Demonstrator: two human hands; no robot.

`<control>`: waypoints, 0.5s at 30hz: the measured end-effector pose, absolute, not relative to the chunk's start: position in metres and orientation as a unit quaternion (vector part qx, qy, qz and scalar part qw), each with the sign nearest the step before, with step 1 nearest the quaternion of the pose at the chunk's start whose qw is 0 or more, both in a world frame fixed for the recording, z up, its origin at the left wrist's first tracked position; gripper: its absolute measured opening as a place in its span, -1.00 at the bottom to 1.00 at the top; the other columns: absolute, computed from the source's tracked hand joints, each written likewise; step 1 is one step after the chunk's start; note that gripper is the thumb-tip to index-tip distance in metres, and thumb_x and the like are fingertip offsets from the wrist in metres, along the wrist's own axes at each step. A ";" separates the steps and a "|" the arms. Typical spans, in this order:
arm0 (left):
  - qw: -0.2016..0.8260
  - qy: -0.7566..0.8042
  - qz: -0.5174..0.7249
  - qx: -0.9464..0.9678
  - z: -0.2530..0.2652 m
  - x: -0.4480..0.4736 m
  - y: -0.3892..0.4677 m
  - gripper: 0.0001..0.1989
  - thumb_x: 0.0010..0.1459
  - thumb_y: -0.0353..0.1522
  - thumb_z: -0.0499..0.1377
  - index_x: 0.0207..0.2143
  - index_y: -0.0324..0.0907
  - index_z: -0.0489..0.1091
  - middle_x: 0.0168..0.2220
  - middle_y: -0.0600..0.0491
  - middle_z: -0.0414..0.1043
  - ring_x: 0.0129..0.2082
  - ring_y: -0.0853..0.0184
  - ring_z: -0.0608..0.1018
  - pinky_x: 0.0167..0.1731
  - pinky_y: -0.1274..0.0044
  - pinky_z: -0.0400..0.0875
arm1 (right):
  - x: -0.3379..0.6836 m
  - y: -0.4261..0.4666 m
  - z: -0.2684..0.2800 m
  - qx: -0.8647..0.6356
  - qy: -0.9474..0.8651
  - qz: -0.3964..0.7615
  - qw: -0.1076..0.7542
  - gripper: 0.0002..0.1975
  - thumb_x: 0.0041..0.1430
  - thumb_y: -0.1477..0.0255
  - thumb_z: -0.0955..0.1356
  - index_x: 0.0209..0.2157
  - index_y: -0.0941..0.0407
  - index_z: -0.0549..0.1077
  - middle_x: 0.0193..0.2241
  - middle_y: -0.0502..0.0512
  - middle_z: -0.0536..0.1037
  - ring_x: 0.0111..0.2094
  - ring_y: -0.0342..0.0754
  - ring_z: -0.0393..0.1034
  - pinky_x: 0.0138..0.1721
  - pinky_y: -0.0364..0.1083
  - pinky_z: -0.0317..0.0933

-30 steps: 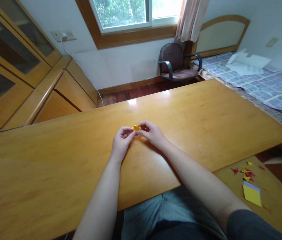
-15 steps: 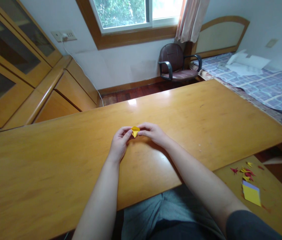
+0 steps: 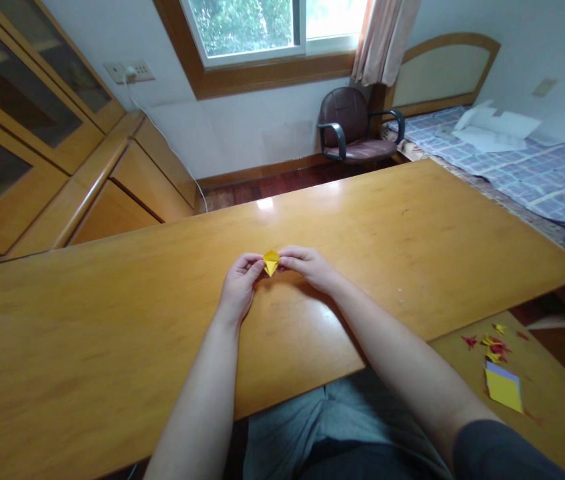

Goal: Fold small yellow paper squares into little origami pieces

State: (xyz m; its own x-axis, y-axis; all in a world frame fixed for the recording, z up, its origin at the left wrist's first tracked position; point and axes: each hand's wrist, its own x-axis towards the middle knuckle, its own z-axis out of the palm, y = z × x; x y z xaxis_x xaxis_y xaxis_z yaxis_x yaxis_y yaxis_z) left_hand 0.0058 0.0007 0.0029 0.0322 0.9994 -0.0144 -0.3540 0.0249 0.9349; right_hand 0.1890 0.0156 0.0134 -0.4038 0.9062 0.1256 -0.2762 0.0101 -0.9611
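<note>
Between my two hands is a small piece of yellow origami paper [image 3: 271,263], folded to a point at its lower end with a flap raised at the top. My left hand [image 3: 240,283] pinches its left edge between thumb and fingers. On the opposite edge, the thumb and fingertips of my right hand [image 3: 307,268] are closed on the paper. Both hands are just over the wooden table [image 3: 162,320]. The finer creases are too small to make out.
At the lower right, a lower surface [image 3: 462,393] carries several folded red and yellow paper figures [image 3: 496,347] and a stack of yellow paper sheets [image 3: 504,388]. Beyond the table are a brown armchair [image 3: 349,127], a bed [image 3: 527,173] and a wooden cabinet [image 3: 107,193].
The top flap of the yellow paper stands higher and more opened out. My right fingertips have shifted slightly along its right edge; my left hand is nearly still.
</note>
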 end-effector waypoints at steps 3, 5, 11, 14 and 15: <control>0.597 0.398 0.565 0.406 0.004 0.006 0.000 -0.67 -0.11 -0.22 0.47 -0.36 -0.19 0.49 -0.45 0.12 0.54 -0.48 0.45 0.53 -0.41 0.64 0.42 | 0.188 0.017 0.011 -0.314 -0.518 0.643 0.469 -0.68 0.02 0.21 0.50 -0.27 0.15 0.61 -0.37 0.03 0.60 -0.32 -0.11 0.45 -0.14 -0.08 0.34; 0.602 0.396 0.555 0.416 0.003 0.005 0.000 -0.67 -0.09 -0.21 0.46 -0.36 -0.19 0.48 -0.47 0.11 0.55 -0.51 0.45 0.54 -0.43 0.63 0.43 | 0.186 0.018 0.009 -0.325 -0.506 0.640 0.479 -0.69 -0.02 0.22 0.51 -0.30 0.15 0.61 -0.37 0.03 0.61 -0.34 -0.11 0.45 -0.16 -0.08 0.34; 0.606 0.396 0.539 0.431 0.001 0.005 0.001 -0.66 -0.11 -0.22 0.47 -0.34 -0.19 0.49 -0.44 0.11 0.57 -0.51 0.44 0.55 -0.41 0.61 0.45 | 0.186 0.019 0.010 -0.339 -0.505 0.631 0.482 -0.77 -0.07 0.31 0.52 -0.36 0.15 0.61 -0.39 0.01 0.61 -0.35 -0.11 0.44 -0.19 -0.09 0.33; 0.597 0.403 0.540 0.435 0.002 0.005 0.001 -0.67 -0.13 -0.24 0.48 -0.36 -0.18 0.50 -0.43 0.12 0.57 -0.49 0.45 0.54 -0.39 0.62 0.44 | 0.187 0.018 0.011 -0.345 -0.511 0.626 0.477 -0.78 -0.07 0.33 0.52 -0.37 0.15 0.61 -0.41 0.02 0.61 -0.36 -0.11 0.44 -0.19 -0.09 0.32; 0.595 0.407 0.538 0.437 0.002 0.005 0.001 -0.68 -0.14 -0.25 0.48 -0.37 -0.19 0.51 -0.44 0.12 0.57 -0.49 0.45 0.54 -0.39 0.63 0.44 | 0.188 0.018 0.011 -0.348 -0.515 0.623 0.476 -0.78 -0.07 0.33 0.52 -0.37 0.16 0.61 -0.42 0.02 0.61 -0.36 -0.12 0.43 -0.20 -0.09 0.32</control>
